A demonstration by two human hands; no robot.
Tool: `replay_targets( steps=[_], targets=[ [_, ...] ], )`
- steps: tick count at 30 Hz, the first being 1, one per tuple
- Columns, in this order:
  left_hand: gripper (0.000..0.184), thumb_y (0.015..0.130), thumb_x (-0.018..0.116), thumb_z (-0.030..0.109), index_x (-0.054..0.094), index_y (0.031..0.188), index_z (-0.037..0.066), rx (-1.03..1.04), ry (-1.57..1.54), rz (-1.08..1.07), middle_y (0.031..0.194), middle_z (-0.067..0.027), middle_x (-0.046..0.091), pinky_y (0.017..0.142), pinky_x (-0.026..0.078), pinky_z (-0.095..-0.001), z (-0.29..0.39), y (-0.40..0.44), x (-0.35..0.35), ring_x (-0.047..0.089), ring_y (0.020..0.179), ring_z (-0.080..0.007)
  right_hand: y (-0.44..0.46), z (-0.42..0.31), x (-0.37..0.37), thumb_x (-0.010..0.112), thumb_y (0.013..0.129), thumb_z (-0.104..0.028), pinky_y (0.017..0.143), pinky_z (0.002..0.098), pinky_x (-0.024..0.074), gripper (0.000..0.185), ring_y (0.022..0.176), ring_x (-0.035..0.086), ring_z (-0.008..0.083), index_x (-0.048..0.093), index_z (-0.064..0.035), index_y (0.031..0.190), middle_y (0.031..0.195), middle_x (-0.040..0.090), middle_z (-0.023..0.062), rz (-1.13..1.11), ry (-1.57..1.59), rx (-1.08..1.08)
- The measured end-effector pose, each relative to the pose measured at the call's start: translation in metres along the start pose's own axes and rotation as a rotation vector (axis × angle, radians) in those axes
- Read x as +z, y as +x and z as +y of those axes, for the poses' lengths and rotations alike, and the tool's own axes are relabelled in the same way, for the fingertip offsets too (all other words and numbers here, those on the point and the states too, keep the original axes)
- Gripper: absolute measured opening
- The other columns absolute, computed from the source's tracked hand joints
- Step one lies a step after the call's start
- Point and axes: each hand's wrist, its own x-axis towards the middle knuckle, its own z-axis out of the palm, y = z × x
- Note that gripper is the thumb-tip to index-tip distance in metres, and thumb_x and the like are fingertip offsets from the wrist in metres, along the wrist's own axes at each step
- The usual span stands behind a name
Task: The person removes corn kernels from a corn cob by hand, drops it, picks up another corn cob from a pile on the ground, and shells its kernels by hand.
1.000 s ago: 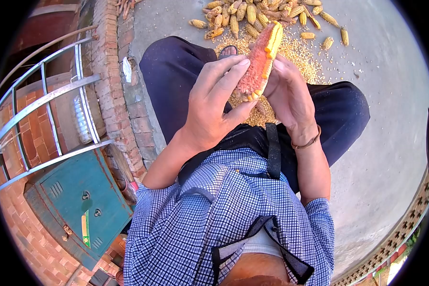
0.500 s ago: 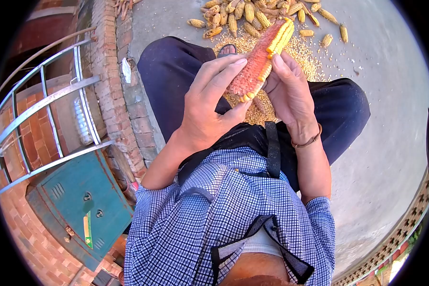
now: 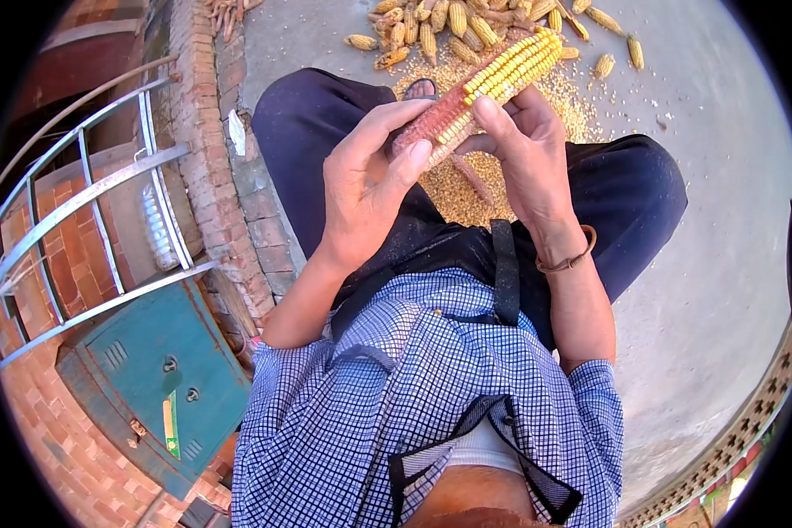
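Observation:
Between my two hands is one corn cob (image 3: 515, 69), tilted up to the right. Yellow kernels cover its far end and upper side, while a reddish stripped part shows toward the near end. My left hand (image 3: 361, 176) is closed round the stripped near end, thumb on top. Around the middle, my right hand (image 3: 532, 154) grips the cob from the right, its thumb pressed at the edge of the kernels. Loose kernels (image 3: 466, 198) lie in a heap on the ground between my legs, with a bare cob (image 3: 473, 179) on top of them.
Several unshelled cobs (image 3: 427, 40) are piled on the concrete floor (image 3: 713, 194) ahead. To the left run a brick edging (image 3: 204, 158), a metal rail frame (image 3: 88, 198) and a green metal cabinet (image 3: 163, 370). My bent knees flank the kernel heap.
The cob has turned in my hands, so more kernel rows face up and less stripped surface shows. My left hand has shifted slightly left, and the right thumb has moved lower along the cob.

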Motion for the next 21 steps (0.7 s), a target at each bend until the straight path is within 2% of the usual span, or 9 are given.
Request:
replay_targets(
  steps=[5,8,14,21],
  targets=[
    [0.039,0.093,0.063,0.006,0.055,0.128,-0.008,-0.065,-0.130,0.020,0.124,-0.0135,0.061,0.101,0.044,-0.0310,0.001,-0.001,0.006,0.057,0.115,-0.0170,0.000,-0.001,-0.001,0.070,0.092,-0.021,0.074,0.0313,0.0590,0.039,0.092,0.068,0.0168,0.058,0.0036,0.119,0.107,0.068,0.0110,0.016,-0.016,0.000],
    [0.039,0.093,0.065,0.006,0.056,0.128,-0.009,-0.081,-0.103,0.037,0.126,-0.0152,0.060,0.102,0.044,-0.0314,0.001,0.001,0.007,0.056,0.117,-0.0173,-0.001,-0.003,0.006,0.074,0.088,-0.019,0.057,0.0220,0.0535,0.036,0.073,0.066,0.0119,0.060,0.0044,0.112,0.097,0.068,0.0110,0.061,-0.027,-0.049],
    [0.041,0.094,0.065,0.013,0.057,0.128,-0.009,-0.146,-0.061,0.013,0.125,-0.0157,0.061,0.102,0.044,-0.0311,0.001,0.003,0.006,0.056,0.117,-0.0164,-0.002,-0.003,0.008,0.074,0.088,-0.017,0.057,0.0212,0.0533,0.031,0.072,0.065,0.0099,0.061,0.0040,0.108,0.095,0.069,0.0100,0.056,-0.054,-0.093],
    [0.043,0.099,0.058,0.023,0.056,0.130,-0.008,-0.179,-0.102,-0.049,0.118,-0.0128,0.065,0.096,0.047,-0.0296,-0.019,0.001,0.001,0.060,0.107,-0.0144,-0.001,-0.005,0.006,0.075,0.088,-0.017,0.059,0.0220,0.0545,0.030,0.072,0.066,0.0106,0.062,0.0044,0.104,0.090,0.069,0.0100,0.082,-0.140,-0.070]
  ],
)
